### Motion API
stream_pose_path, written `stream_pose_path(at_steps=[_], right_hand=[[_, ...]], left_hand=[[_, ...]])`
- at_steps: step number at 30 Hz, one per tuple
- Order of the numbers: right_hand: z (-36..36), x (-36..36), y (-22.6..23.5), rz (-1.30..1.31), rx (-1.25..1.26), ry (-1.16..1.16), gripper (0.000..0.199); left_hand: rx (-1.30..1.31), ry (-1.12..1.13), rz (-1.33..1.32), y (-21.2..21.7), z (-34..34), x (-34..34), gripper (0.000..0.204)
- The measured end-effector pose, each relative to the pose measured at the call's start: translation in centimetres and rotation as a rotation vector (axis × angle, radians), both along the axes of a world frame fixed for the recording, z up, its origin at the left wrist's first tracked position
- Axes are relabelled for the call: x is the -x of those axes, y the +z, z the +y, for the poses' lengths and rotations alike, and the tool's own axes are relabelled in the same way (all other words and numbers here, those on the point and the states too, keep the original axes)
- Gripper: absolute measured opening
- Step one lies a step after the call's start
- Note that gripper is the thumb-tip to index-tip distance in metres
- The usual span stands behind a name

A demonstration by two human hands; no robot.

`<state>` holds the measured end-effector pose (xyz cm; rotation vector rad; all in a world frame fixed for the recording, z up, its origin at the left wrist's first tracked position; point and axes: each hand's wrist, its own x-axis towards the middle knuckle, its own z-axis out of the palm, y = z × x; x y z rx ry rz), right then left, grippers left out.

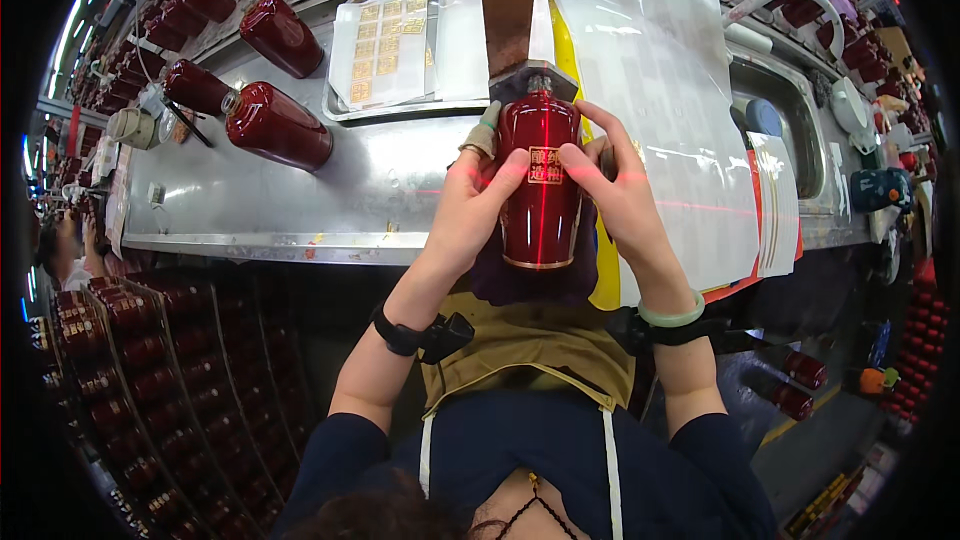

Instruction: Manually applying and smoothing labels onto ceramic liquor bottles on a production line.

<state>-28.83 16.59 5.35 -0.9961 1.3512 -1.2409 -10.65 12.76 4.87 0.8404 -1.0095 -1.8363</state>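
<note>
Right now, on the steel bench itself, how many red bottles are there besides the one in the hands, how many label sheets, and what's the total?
Red bottle held by left hand and right hand: 1
Red bottles lying loose on the steel bench: 3
Sheet of gold labels: 1
Total: 5
Bottles on the far conveyor and in the floor crates are left out.

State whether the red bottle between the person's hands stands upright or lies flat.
Lying flat: red bottle rests lengthwise on the metal bench, neck pointing away.
</note>
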Motion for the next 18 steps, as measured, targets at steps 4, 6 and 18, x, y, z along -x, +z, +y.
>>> stream_pose_path(at_steps=[4, 6, 18], right_hand=[[-0.29, -0.67, -0.12, 0.108, 0.058, -0.057, 0.064], [-0.33, -0.74, -0.12, 0.107, 0.059, -0.066, 0.063], [-0.27, -0.75, -0.29, 0.118, 0.062, -0.088, 0.061]], left_hand=[[0.084, -0.014, -0.048, -0.26, 0.12, 0.18, 0.073], [0.083, -0.019, -0.067, -0.24, 0.03, 0.19, 0.073], [0.048, 0.009, -0.084, -0.16, 0.12, 0.46, 0.069]])
